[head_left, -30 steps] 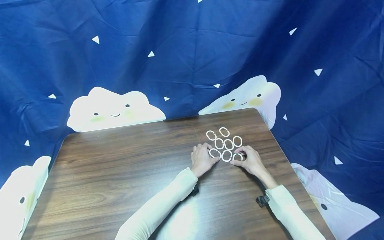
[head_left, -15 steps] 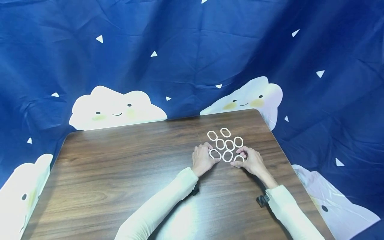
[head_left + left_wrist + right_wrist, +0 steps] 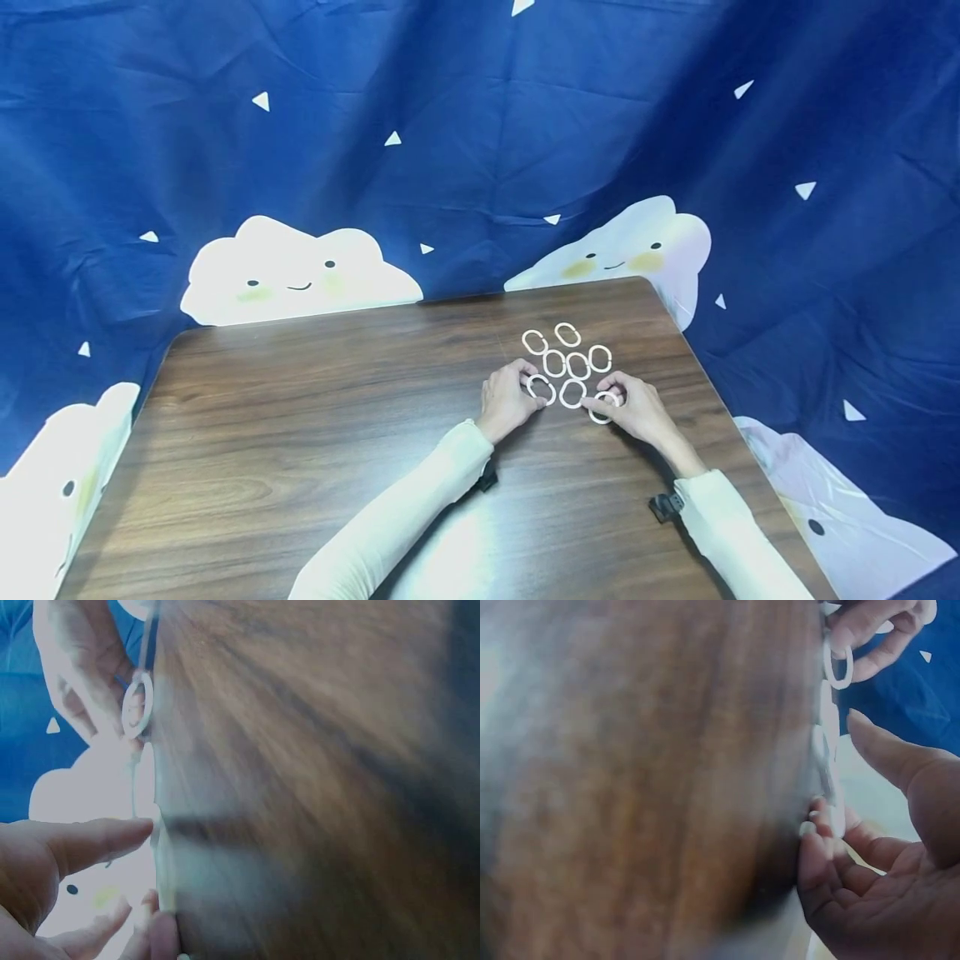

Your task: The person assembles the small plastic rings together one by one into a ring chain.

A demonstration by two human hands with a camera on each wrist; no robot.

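Note:
My left hand (image 3: 504, 400) holds a white oval curtain ring (image 3: 553, 395) with a gap in it, between thumb and fingers. In the right wrist view that ring (image 3: 848, 667) tilts up at the tabletop. Farther right, my right hand (image 3: 637, 410) pinches another curtain ring (image 3: 600, 422), its thumb lying across it. This second ring (image 3: 148, 705) also stands tilted in the left wrist view. Between the hands lies a third ring (image 3: 562, 398), flat on the wood. Several more rings, such as the far one (image 3: 577, 335), lie in a loose cluster just beyond.
The brown wooden table (image 3: 315, 417) has its back edge against a blue curtain (image 3: 450, 150) printed with white clouds and triangles. Its right edge runs down beside my right forearm. Small black cameras (image 3: 666, 507) sit at the cuffs.
My right hand has drawn its ring slightly right and nearer, widening the space beside the middle ring. The left hand stays about where it was. The head view has shifted slightly.

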